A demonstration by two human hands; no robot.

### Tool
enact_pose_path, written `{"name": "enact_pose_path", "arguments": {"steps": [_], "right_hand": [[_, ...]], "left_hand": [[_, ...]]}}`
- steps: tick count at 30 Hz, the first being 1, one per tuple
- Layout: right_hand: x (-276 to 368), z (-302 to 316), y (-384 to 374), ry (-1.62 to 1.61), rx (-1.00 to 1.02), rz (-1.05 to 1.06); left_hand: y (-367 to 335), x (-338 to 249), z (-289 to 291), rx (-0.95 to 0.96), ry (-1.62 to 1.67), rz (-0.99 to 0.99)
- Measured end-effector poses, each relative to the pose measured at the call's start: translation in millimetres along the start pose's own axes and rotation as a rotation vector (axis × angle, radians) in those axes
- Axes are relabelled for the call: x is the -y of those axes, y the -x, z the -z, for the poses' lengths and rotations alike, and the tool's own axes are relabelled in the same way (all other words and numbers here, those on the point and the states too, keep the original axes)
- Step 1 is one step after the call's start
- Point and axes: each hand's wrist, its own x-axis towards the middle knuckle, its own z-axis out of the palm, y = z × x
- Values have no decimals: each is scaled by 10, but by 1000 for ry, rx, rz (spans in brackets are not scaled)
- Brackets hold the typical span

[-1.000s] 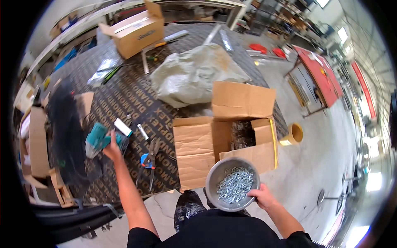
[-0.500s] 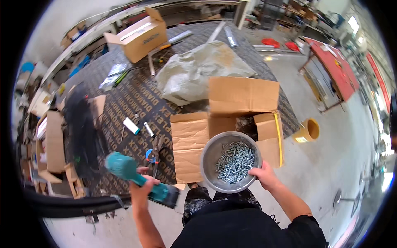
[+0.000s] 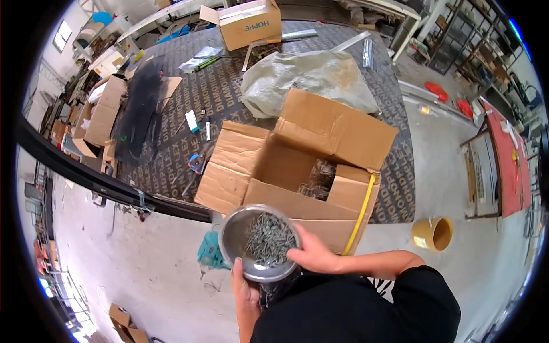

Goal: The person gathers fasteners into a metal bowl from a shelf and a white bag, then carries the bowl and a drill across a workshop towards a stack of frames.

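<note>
My right hand (image 3: 314, 251) grips the right rim of a grey metal bowl (image 3: 230, 240), its thumb over the edge. Many small silvery screws (image 3: 269, 240) lie heaped inside. A teal cordless drill (image 3: 211, 251) juts out at the bowl's left, its handle hidden beneath the bowl. My left hand (image 3: 246, 288) is at the bowl's lower left, thumb up against the rim; its fingers are out of sight under the bowl, where the drill's handle runs. Just beyond the bowl stands an open cardboard box (image 3: 286, 166), flaps spread, with a clump of metal pieces (image 3: 320, 178) inside.
The box rests at the edge of a dark printed board table (image 3: 223, 88). On it are a crumpled plastic sheet (image 3: 303, 80), pliers (image 3: 197, 164), a small white-and-teal box (image 3: 191, 121) and another carton (image 3: 251, 28). A yellow bucket (image 3: 423, 234) stands on the floor, right.
The bowl has moved left and toward me, away from over the box. My left hand and the drill have come in under its left side. The view has turned.
</note>
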Motion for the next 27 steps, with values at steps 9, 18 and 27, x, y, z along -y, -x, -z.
{"name": "enact_pose_path", "arguments": {"steps": [9,18,27], "right_hand": [[-420,394,418,13,583,-31],[-285,1920,148,1447,424,688],[-283,1914,-597,1504,977,406]], "left_hand": [[593,1038,567,-498,-25,-212],[1700,2144,1354,-816,-21,-399],[2682,3462,1232,-1152,256,-403]]}}
